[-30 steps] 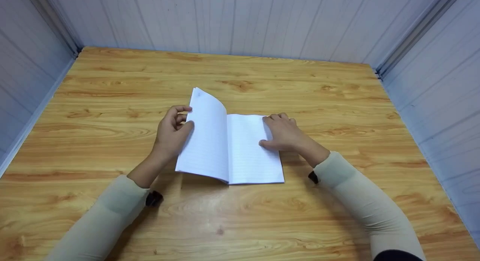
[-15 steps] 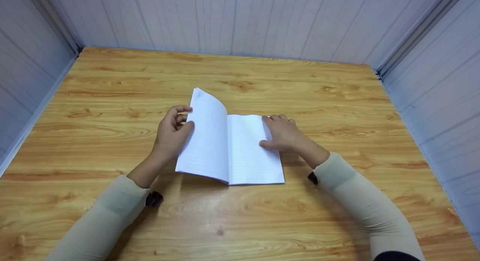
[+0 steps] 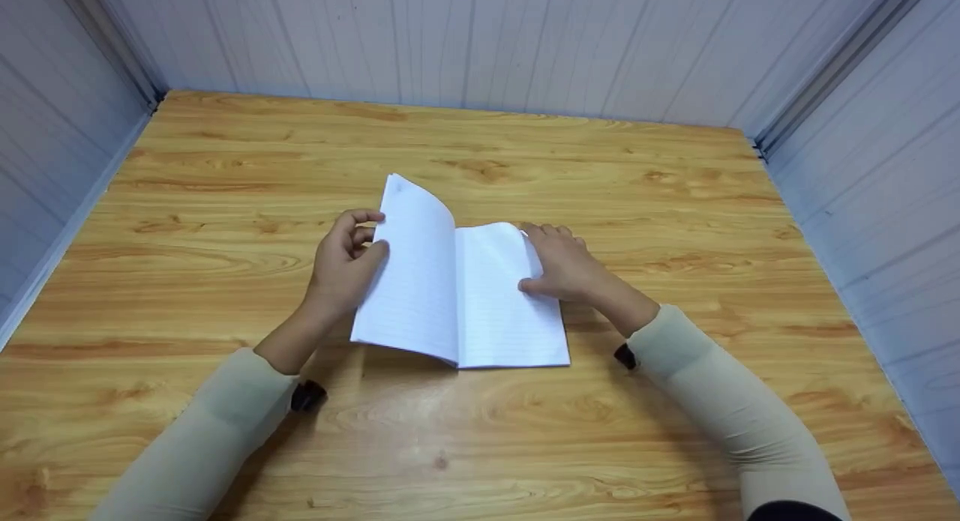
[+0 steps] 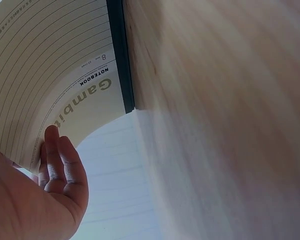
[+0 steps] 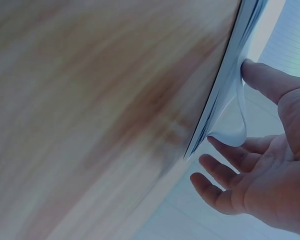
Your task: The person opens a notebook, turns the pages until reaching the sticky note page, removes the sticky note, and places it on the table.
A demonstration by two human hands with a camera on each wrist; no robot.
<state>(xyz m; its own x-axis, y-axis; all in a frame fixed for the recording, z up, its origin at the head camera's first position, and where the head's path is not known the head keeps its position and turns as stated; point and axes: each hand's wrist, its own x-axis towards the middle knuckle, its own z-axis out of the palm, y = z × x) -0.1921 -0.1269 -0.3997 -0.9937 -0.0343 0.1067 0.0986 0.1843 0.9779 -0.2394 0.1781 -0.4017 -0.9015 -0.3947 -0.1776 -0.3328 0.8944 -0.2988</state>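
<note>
A notebook lies spread on the table with lined white pages up. Its left half stands raised, and my left hand pinches that half's outer edge, thumb on the page and fingers behind. The left wrist view shows the tan cover, printed "NOTEBOOK", with the left fingers against it. My right hand is at the right half's outer edge. In the right wrist view its thumb touches the page, the index fingertip meets the corner, and the page bulges between them. The other right fingers are loosely bent and apart from the paper.
The wood-grain table surrounds the notebook on all sides. A pale panelled wall stands behind it, with more panels at left and right. A dark wrist device shows under the left sleeve cuff.
The upper right corner of the right page has lifted and buckled as my right index finger shifts slightly inward. My left hand and the raised half look the same.
</note>
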